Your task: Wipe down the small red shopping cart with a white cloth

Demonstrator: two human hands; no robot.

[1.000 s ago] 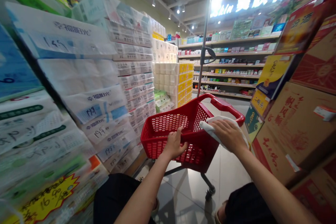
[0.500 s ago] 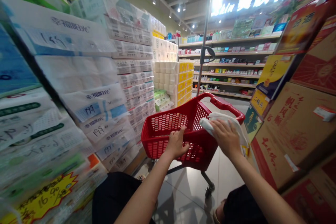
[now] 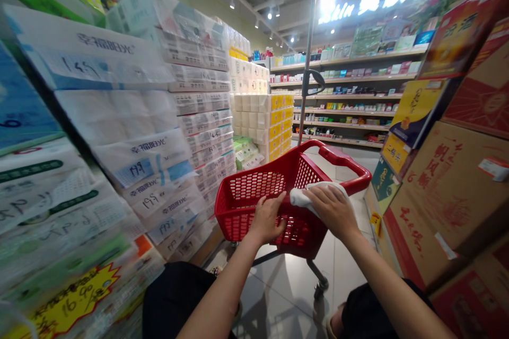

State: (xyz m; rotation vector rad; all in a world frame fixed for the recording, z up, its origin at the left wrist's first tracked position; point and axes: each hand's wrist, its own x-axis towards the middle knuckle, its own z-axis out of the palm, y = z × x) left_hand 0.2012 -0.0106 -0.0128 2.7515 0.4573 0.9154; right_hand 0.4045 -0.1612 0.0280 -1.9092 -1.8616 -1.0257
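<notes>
head view — left hand (image 3: 267, 220) spread on the cart (image 3: 303, 242), right hand (image 3: 333, 207) clasping a cloth (image 3: 300, 197) to its rim (image 3: 288, 205); uneven pushing could roll its wheel (image 3: 321, 289) away.

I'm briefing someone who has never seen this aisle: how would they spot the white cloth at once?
Find the red shopping cart between the paper packs and the cartons. On its near side, by the handle, the person's right hand covers part of the white cloth. Its soft white folds set it apart from the hard red plastic around it.
</notes>
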